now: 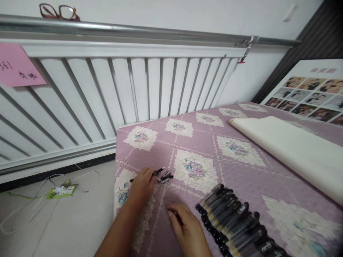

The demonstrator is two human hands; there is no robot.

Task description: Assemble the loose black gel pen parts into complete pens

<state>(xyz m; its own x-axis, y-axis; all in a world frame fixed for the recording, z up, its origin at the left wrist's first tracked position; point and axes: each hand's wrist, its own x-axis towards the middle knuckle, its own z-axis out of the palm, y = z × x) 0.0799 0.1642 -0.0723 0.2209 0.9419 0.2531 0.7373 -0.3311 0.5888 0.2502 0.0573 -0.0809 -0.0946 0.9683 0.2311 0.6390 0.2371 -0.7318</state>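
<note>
My left hand is closed on a thin dark pen, whose two ends stick out on either side of the fingers. Just right of its fingertips lie several small black and clear pen caps on the flowered cloth. My right hand is curled nearer to me, with something dark between thumb and fingers that I cannot make out. Beside it, a long row of clear-barrelled pens with black caps lies side by side on the cloth, slightly blurred and cut off by the bottom edge.
A purple floral cloth covers the table. A cream folded sheet and a photo board are at the right. Behind stands a white radiator under a metal pipe bearing glasses. Cables lie on the floor at left.
</note>
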